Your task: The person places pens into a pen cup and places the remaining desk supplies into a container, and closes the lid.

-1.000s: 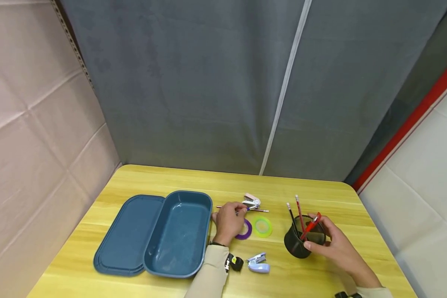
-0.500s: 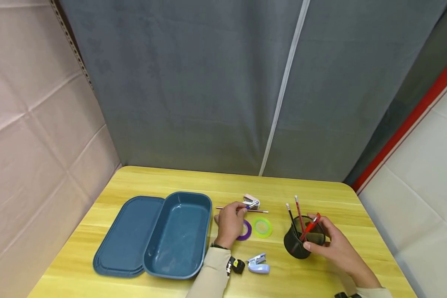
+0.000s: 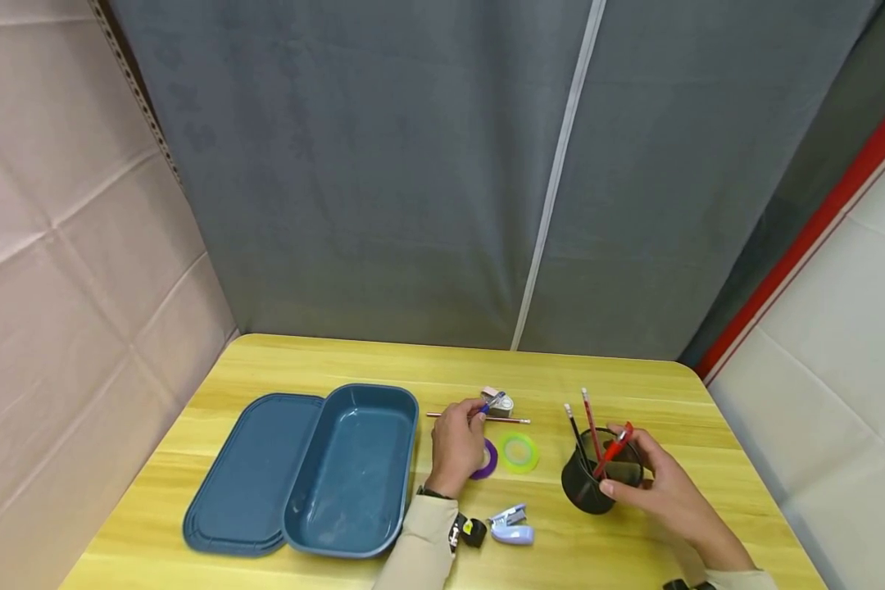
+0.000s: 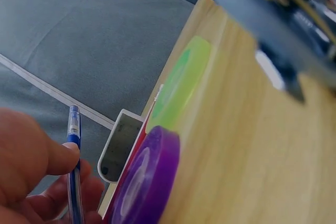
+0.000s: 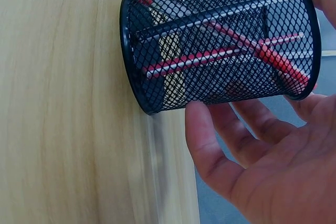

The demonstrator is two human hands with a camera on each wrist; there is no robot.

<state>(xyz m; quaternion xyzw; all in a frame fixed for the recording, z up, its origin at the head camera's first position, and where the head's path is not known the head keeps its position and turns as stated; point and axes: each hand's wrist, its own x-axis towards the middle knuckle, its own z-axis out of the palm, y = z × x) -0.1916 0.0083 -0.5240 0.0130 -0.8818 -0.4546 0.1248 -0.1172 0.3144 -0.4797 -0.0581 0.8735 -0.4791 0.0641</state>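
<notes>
Blue slim pen with a clear barrel (image 4: 74, 129), pinched between thumb and fingers of the left hand (image 3: 457, 447), to the left of the round black wire-mesh cup (image 3: 587, 495) and farther back. Around the cup's right side, gripping thumb and fingers of the right hand (image 3: 660, 485). Leaning inside the cup: dark pencil with a white end (image 3: 577, 431), red pencil with a pale end (image 3: 592, 419), glossy red pen (image 3: 617, 444). Left of the cup: translucent yellow-green tape roll (image 4: 191, 81), then glossy purple tape roll (image 4: 167, 169); nearer, pale-blue stapler (image 3: 512, 534). Farthest left of the cup: deep-blue rectangular plastic tray (image 3: 350, 492)
</notes>
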